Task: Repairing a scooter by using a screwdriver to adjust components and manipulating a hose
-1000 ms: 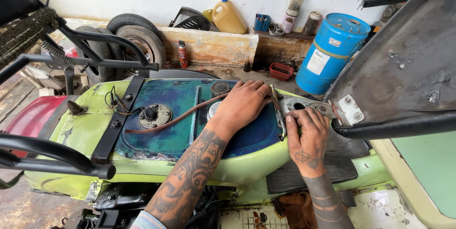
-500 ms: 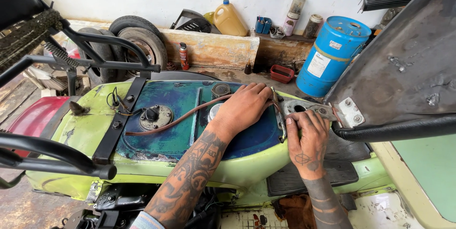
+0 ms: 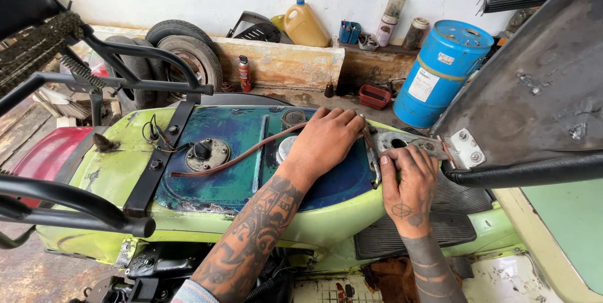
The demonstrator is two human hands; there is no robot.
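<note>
- While the view looks down on a stripped lime-green scooter body (image 3: pixel 113 177), a red panel (image 3: pixel 47 155) shows at its far left end, under black frame tubes (image 3: pixel 69 199).
- Behind that, two worn tyres (image 3: pixel 185 51) lean against a low ledge, with a small spray can (image 3: pixel 244 71) just beside them.
- Set into the green body is a blue fuel tank (image 3: pixel 232 133), its paint scuffed; a round sender unit (image 3: pixel 206 153) sits on its left part, and a black strap (image 3: pixel 160 158) crosses the body just left of it.
- A thin brown hose (image 3: pixel 239 158) runs across the tank top from near the sender unit toward the tank's right end.
- The person's left hand (image 3: pixel 326 139) lies flat and open on the right part of the tank, palm down, fingers spread toward the tank's right edge, gripping nothing; the hose passes under or beside it, which one cannot be told.
- On the ledge behind stand a yellow jug (image 3: pixel 304 25) and some small jars (image 3: pixel 396 17).
- The person's right hand (image 3: pixel 408 180) rests just right of the tank, its fingers curled over a grey metal bracket (image 3: pixel 411 143) with a round hole, pressing or holding it at the tank's right end.
- A ribbed black floor mat (image 3: pixel 458 205) lies under that hand.
- A blue drum (image 3: pixel 443 73) stands behind, and a grey metal panel (image 3: pixel 540 89) rises at the far right.
</note>
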